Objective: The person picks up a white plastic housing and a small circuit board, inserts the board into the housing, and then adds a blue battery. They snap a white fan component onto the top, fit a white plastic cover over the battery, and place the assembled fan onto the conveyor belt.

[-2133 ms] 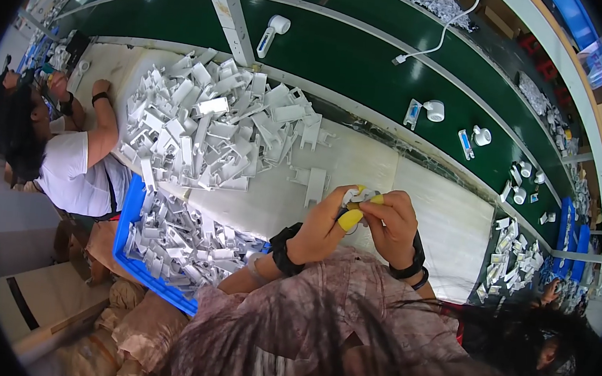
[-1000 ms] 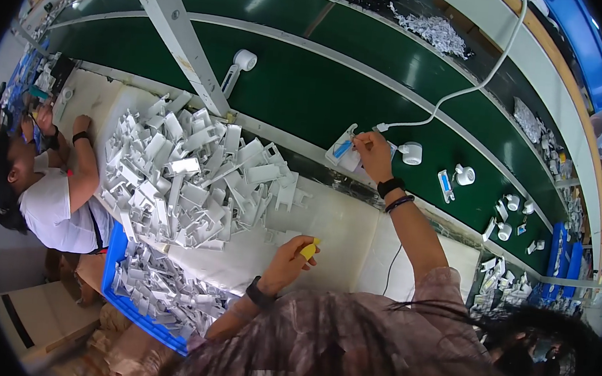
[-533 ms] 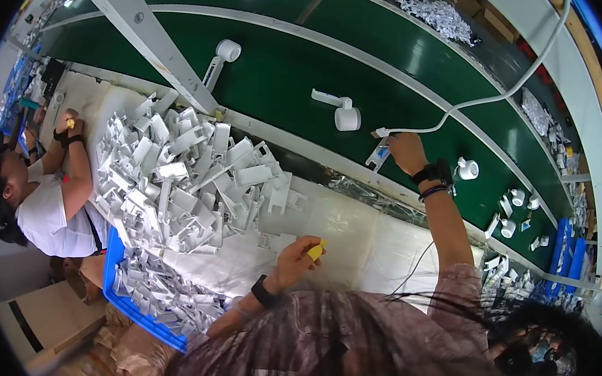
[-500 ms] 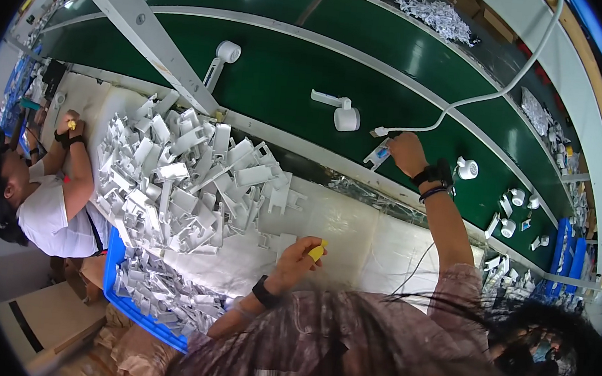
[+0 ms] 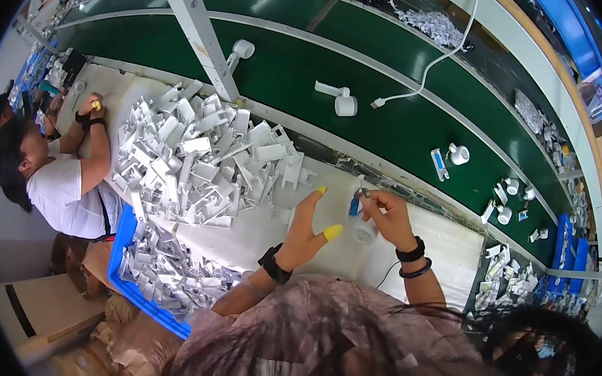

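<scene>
My right hand [image 5: 386, 215] is closed on a small white handheld fan [image 5: 363, 233], partly assembled, with a round grille head and a blue part in its handle. It is held above the pale worktable [image 5: 338, 259], in front of me. My left hand [image 5: 304, 233] is just left of it, fingers spread and holding nothing. Yellow finger covers sit on its thumb and a fingertip. Left of that hand lies a large heap of white plastic housings [image 5: 200, 154]. Below the heap, a blue crate [image 5: 120, 272] holds more white parts.
Beyond the table runs a green conveyor belt [image 5: 283, 68] carrying several white fan units [image 5: 346, 104]. A white cable [image 5: 425, 81] dangles over it. A white post [image 5: 193, 28] rises at the left. Another person [image 5: 68, 193] works at the far left. White parts [image 5: 504, 281] lie at right.
My right hand has drawn back from the belt to the table, bringing the fan. My left hand has opened from a curled pose and moved up toward it. The view has shifted slightly.
</scene>
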A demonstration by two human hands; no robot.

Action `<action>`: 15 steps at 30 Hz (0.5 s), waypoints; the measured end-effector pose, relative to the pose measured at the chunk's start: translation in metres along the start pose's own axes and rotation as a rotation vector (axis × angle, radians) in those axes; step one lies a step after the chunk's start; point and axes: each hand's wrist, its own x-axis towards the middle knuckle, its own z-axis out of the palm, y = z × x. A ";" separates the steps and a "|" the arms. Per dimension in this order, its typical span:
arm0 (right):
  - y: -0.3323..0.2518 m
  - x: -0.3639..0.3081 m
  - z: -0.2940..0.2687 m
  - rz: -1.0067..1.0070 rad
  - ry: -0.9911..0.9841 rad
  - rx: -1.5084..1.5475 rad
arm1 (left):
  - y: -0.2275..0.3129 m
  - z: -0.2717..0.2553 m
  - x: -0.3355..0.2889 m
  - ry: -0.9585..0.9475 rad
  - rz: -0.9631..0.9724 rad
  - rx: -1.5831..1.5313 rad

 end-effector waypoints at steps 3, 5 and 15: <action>-0.023 -0.027 0.027 -0.068 -0.024 -0.007 | 0.013 0.006 -0.009 -0.029 0.107 0.076; -0.033 -0.040 0.040 -0.239 0.011 -0.070 | 0.018 0.007 -0.017 -0.143 -0.044 -0.271; -0.040 -0.075 0.063 -0.349 0.294 -0.313 | 0.043 -0.005 -0.046 -0.102 -0.260 -0.756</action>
